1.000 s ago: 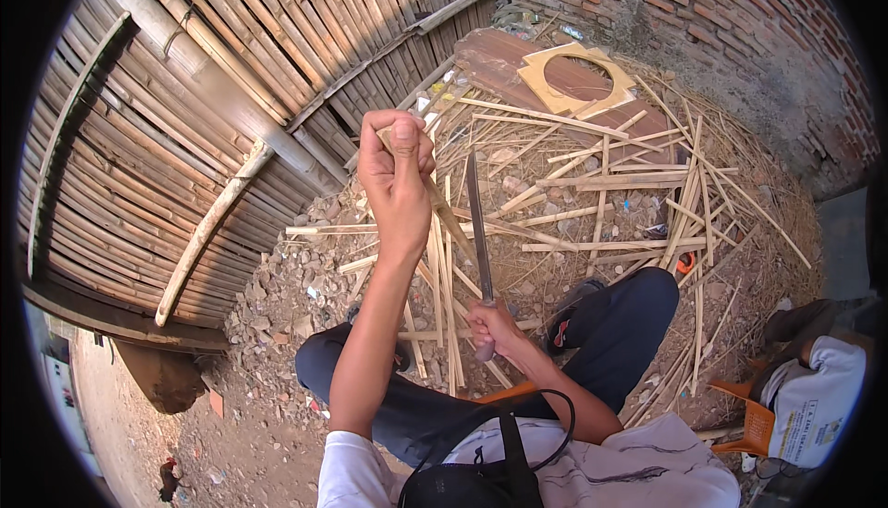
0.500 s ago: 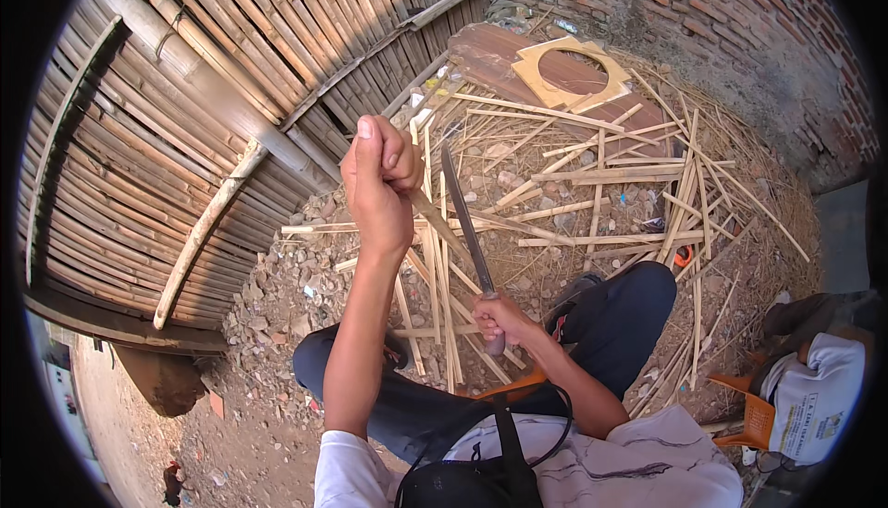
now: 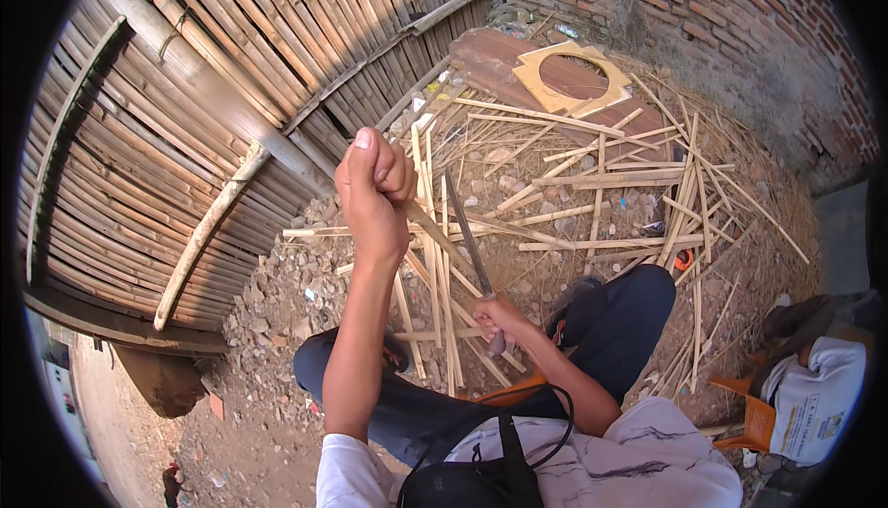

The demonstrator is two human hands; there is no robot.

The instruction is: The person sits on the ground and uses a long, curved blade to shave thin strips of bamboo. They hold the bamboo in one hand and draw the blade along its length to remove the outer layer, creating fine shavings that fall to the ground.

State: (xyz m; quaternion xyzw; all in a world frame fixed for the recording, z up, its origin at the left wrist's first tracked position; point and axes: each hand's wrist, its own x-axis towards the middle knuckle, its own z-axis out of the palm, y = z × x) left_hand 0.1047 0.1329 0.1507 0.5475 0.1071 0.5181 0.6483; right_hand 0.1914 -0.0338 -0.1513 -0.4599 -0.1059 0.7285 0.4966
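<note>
Raised in front of me, my left hand (image 3: 377,184) is closed in a fist around a bamboo strip (image 3: 431,228). The strip slants down and right from the fist toward the knife. My right hand (image 3: 499,315) grips the handle of a long, dark-bladed knife (image 3: 469,240) low between my knees, the blade pointing up and away. The blade lies close beside the strip; I cannot tell whether they touch. Beneath both hands, many pale split bamboo strips (image 3: 433,295) lie crossed over the stony ground.
A slatted bamboo wall (image 3: 139,166) stands at left, a brick wall (image 3: 740,36) at far right. On a brown board (image 3: 486,55) rests a yellowish panel with a round hole (image 3: 527,73). An orange chair (image 3: 758,411) draped with white cloth (image 3: 819,406) is at right.
My left hand has come down slightly, still holding the bamboo strip. The knife blade's tip sits lower and its angle has shifted a little.
</note>
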